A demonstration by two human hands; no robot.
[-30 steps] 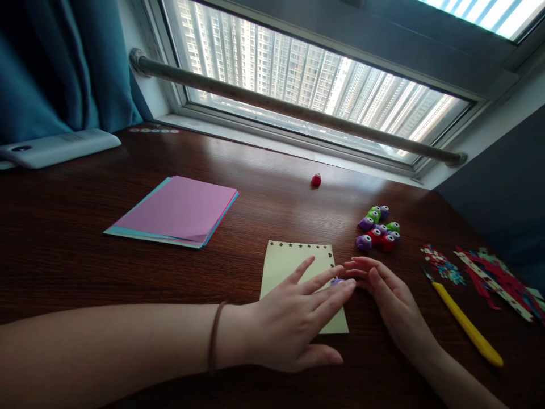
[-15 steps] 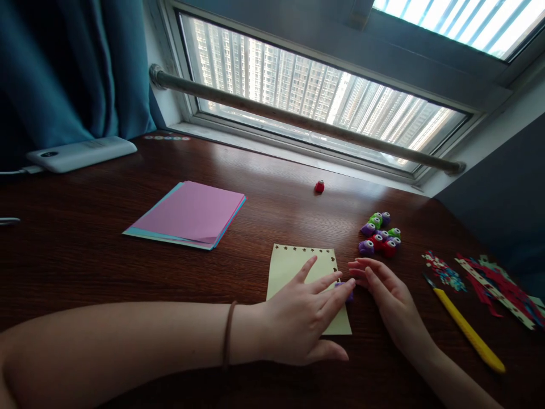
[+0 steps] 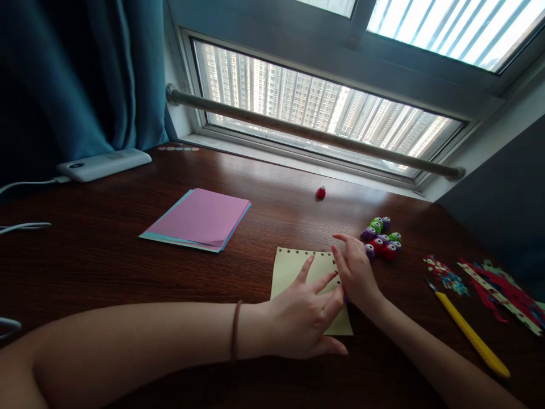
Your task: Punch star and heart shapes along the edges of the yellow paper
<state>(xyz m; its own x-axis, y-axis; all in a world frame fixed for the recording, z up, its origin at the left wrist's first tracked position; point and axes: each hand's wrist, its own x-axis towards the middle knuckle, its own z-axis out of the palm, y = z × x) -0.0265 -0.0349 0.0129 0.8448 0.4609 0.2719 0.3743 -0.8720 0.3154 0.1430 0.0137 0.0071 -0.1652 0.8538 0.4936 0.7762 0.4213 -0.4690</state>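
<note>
A pale yellow sheet of paper (image 3: 284,275), with small star-shaped holes along its top and upper right edges, lies on the dark wooden table. My left hand (image 3: 304,324) rests across it, palm down with fingers spread. At the sheet's right edge is my right hand (image 3: 356,274), fingers stretched out and apart over the top right corner. Only a sliver of a purple craft punch (image 3: 346,300) shows between the two hands; the rest of it is hidden under them, so its contact with the right palm cannot be made out.
Several small red, green and purple punches (image 3: 377,246) cluster behind my right hand. One red punch (image 3: 321,192) stands apart. Further right are confetti (image 3: 447,274), cut paper strips (image 3: 504,292) and a yellow-handled knife (image 3: 472,338). Coloured sheets (image 3: 200,218) and a white power bank (image 3: 106,165) lie left.
My right hand has moved left and forward, from beside the purple punch to over it, covering most of it. My left hand stays on the sheet. The camera view has shifted slightly.
</note>
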